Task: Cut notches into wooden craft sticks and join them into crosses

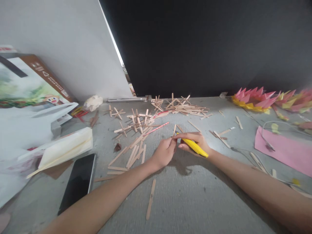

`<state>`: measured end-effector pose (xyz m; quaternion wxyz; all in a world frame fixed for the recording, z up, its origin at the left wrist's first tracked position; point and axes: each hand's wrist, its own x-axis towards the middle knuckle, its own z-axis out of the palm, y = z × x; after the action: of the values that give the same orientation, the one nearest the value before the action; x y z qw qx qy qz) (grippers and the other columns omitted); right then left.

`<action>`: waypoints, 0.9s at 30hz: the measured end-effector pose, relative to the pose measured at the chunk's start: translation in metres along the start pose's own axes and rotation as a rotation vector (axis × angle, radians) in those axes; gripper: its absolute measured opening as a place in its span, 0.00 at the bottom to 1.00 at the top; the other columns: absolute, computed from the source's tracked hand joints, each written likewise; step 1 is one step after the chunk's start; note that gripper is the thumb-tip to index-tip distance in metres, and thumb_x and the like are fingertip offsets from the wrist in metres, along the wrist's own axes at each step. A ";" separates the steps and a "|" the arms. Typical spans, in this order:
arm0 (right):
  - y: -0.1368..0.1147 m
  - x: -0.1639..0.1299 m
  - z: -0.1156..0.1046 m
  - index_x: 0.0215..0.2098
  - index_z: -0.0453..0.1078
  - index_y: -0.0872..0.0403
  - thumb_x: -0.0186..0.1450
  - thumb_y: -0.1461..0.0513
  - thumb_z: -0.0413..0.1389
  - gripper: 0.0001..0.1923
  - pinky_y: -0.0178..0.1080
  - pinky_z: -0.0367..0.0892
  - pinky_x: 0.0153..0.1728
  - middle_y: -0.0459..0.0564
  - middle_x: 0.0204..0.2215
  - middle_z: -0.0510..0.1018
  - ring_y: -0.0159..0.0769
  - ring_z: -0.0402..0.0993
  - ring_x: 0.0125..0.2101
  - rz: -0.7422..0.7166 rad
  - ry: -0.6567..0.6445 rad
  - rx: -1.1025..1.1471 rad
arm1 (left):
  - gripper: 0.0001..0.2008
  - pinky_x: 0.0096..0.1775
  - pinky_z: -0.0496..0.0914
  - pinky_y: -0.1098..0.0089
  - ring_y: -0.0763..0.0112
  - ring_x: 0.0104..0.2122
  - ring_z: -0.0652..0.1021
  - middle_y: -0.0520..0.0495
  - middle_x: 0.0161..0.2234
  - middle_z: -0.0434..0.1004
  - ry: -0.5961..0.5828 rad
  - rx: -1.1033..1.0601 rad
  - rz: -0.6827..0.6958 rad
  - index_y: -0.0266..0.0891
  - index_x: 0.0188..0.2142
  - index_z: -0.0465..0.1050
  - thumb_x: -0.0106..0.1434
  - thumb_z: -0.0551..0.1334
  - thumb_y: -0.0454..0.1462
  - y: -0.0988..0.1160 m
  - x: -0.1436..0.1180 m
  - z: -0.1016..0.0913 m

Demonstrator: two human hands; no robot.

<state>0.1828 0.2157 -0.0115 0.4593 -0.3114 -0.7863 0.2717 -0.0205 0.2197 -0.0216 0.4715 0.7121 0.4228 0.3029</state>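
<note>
My left hand (165, 152) is closed around a wooden craft stick (174, 129), whose upper end sticks out above the fingers. Close against it, my right hand (196, 140) grips a yellow utility knife (195, 147). The knife's dark tip points at the stick, and its handle runs back toward my right wrist. Whether the blade touches the wood I cannot tell. Loose craft sticks (136, 152) lie to the left of my hands, and a single stick (150, 199) rests nearer to me. Beyond the hands several sticks are joined into crossed shapes (140, 120), with a red-patterned strip (156, 129) beside them.
A phone (79, 178) lies left of my forearm, near a cream-coloured pad (68, 148) and white bags. To the right are folded-paper rings (254, 99), a pink sheet (282, 149) and a cable (253, 154). A dark panel (207, 48) stands behind the stick pile (187, 109).
</note>
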 end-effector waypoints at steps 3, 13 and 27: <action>-0.002 0.001 0.001 0.48 0.81 0.51 0.72 0.48 0.60 0.17 0.39 0.79 0.39 0.55 0.40 0.87 0.41 0.85 0.35 0.028 0.020 -0.015 | 0.28 0.30 0.60 0.68 0.70 0.24 0.68 0.53 0.20 0.65 0.003 0.005 -0.014 0.41 0.25 0.61 0.76 0.45 0.54 0.000 0.000 0.000; 0.002 0.002 0.011 0.56 0.66 0.50 0.72 0.52 0.59 0.18 0.36 0.69 0.28 0.43 0.26 0.77 0.33 0.71 0.21 0.285 0.304 -0.126 | 0.31 0.31 0.62 0.66 0.70 0.23 0.68 0.53 0.19 0.65 0.038 -0.019 -0.048 0.42 0.24 0.61 0.75 0.46 0.59 0.007 -0.002 0.002; 0.000 0.004 0.004 0.59 0.71 0.49 0.75 0.51 0.56 0.19 0.44 0.74 0.44 0.52 0.39 0.81 0.41 0.79 0.38 0.203 0.352 -0.076 | 0.28 0.31 0.63 0.68 0.71 0.23 0.68 0.54 0.20 0.65 0.065 -0.037 -0.029 0.42 0.28 0.61 0.76 0.46 0.57 0.011 -0.002 0.002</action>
<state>0.1777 0.2184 -0.0114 0.5481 -0.4486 -0.6681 0.2282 -0.0158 0.2152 -0.0121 0.4749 0.6868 0.4425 0.3271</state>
